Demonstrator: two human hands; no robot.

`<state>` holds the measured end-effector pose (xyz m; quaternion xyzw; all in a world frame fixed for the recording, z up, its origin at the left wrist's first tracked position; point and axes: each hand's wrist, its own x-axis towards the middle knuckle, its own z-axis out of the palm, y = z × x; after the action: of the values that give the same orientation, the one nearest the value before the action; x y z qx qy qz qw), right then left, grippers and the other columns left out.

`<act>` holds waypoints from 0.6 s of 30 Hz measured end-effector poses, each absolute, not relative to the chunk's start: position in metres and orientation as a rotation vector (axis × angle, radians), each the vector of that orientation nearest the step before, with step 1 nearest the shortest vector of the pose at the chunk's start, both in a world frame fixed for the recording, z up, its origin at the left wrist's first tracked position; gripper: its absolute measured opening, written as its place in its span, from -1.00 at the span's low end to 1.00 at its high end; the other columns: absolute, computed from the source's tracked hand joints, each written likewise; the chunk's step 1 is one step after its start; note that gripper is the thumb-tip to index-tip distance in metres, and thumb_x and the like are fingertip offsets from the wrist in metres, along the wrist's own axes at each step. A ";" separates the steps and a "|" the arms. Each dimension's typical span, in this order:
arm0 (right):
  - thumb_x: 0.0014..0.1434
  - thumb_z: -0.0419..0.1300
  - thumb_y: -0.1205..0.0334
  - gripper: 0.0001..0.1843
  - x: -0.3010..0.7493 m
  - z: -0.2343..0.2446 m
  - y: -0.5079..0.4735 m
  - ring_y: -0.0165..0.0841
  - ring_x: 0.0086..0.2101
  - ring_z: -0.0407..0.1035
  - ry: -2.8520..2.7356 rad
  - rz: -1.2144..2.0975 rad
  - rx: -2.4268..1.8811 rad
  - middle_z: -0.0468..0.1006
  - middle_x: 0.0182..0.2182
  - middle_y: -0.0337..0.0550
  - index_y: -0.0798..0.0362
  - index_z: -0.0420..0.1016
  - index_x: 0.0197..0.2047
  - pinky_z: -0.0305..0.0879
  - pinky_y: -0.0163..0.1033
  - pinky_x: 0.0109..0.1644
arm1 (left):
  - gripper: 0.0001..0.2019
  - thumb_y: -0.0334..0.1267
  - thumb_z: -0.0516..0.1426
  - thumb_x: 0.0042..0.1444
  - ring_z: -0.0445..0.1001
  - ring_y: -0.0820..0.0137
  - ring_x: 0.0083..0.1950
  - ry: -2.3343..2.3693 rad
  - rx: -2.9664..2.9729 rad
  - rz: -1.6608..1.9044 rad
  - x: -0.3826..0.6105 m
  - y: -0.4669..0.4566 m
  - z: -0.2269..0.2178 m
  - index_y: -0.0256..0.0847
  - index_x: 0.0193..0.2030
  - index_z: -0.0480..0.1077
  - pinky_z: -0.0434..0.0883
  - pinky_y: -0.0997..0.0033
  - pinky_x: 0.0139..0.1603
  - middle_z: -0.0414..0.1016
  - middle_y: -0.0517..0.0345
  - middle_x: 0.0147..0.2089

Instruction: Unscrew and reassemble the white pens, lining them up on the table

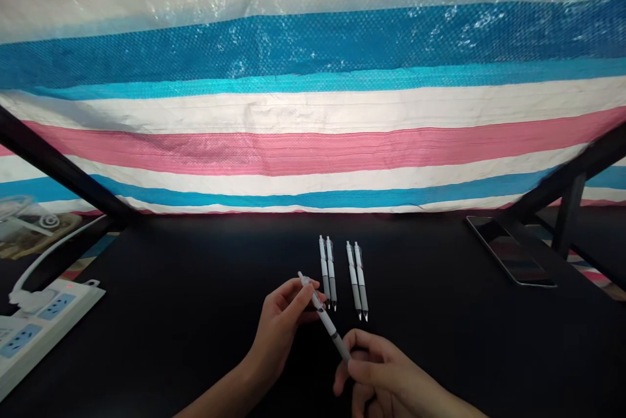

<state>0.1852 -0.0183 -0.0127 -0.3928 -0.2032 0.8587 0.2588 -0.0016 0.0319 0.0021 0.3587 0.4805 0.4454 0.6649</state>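
Between my two hands is a white retractable pen (326, 321) with a grey grip, tilted with its push button up to the left. My left hand (286, 313) pinches the button and clip end between thumb and fingers. Around the grey grip close the thumb and fingers of my right hand (386, 372), which hide the writing tip. Just beyond lie two similar pens side by side, one of them a left-pair pen (331, 268). To their right is a second pair, including a right-pair pen (360, 278). All four buttons point away from me.
A black table (195, 261) lies under everything. At left stands a white power strip (73, 307) with a plugged-in cable (53, 245). A dark phone (508, 252) rests at the right. Behind hangs a striped plastic sheet (313, 150), between black slanted bars (63, 167).
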 end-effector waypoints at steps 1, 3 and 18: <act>0.02 0.39 -0.03 -0.54 0.185 -0.013 -0.018 -0.49 -0.61 0.47 -0.543 2.326 -1.064 0.64 -0.37 -0.08 0.14 0.39 -0.21 0.23 -0.52 -0.66 | -0.79 -0.12 0.23 0.17 0.51 0.35 -0.24 1.087 0.808 1.011 -0.001 0.032 0.002 -0.23 -0.24 0.56 0.46 0.46 -0.25 0.57 0.07 -0.32; 0.09 0.31 -0.10 -0.53 0.186 -0.014 -0.019 -0.49 -0.63 0.46 -0.532 2.336 -1.081 0.63 -0.40 -0.05 0.17 0.41 -0.22 0.22 -0.52 -0.67 | -0.79 -0.12 0.23 0.16 0.50 0.35 -0.24 1.088 0.806 1.021 -0.001 0.033 0.001 -0.23 -0.25 0.56 0.46 0.46 -0.26 0.57 0.07 -0.32; 0.05 0.30 -0.18 -0.46 0.186 -0.015 -0.019 -0.50 -0.59 0.48 -0.540 2.377 -1.092 0.64 -0.41 0.01 0.20 0.43 -0.27 0.24 -0.53 -0.64 | -0.78 -0.11 0.26 0.13 0.49 0.37 -0.27 1.095 0.777 1.051 0.000 0.032 0.001 -0.24 -0.26 0.57 0.45 0.47 -0.28 0.57 0.08 -0.34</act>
<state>0.1863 -0.0189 -0.0151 -0.3974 -0.1965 0.8655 0.2331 -0.0003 0.0319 0.0008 0.3432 0.4834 0.4641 0.6582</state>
